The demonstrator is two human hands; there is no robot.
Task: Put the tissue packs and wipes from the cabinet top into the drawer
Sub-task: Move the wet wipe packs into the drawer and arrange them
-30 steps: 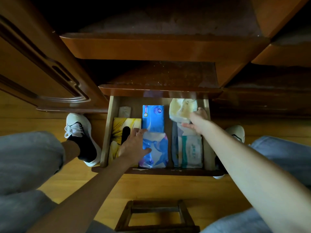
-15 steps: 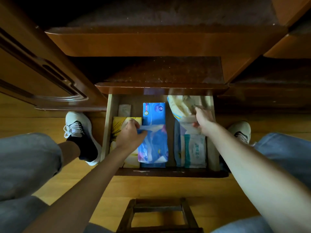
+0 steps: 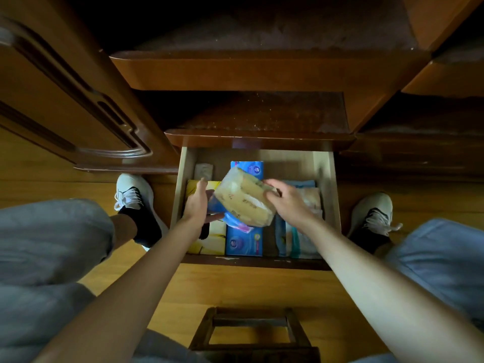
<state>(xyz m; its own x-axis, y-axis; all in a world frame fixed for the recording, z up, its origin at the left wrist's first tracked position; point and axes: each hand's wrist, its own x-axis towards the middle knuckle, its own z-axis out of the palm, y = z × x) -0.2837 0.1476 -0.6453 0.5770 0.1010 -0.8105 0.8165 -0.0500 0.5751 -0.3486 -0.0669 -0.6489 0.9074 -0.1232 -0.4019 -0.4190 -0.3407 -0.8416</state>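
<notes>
Since the frame half a second ago, our right hand [image 3: 288, 203] has carried the beige pack [image 3: 245, 199] from the drawer's far right corner to the middle, where it now sits tilted above the blue packs. Our right grip holds it by its right end, fingers curled over the top. Our left hand [image 3: 197, 203] has let go of the crinkly blue-white pack it was pinching; its grip is now wide, palm turned toward the beige pack's left end, just beside it, and we cannot tell whether it touches.

Nearest to us, a dark wooden stool [image 3: 251, 334] stands on the yellow floor [image 3: 235, 286] between our knees. Our forearms cross above the drawer's front edge. In the drawer [image 3: 184, 174], from left to right, lie a yellow pack [image 3: 212, 239], a blue pack [image 3: 243, 242] and pale wipes [image 3: 296, 239] with a teal stripe, all lying flat side by side. A further beige pack [image 3: 311, 200] shows behind our right hand, partly hidden. At the far end sit another blue pack [image 3: 248, 167] and a small grey packet [image 3: 203, 171]. The held pack and both hands hide the drawer's middle.

Our shoes, left [image 3: 133, 195] and right [image 3: 372, 210], flank the drawer. Beyond, the cabinet top [image 3: 262, 113] is dusty and dim.
</notes>
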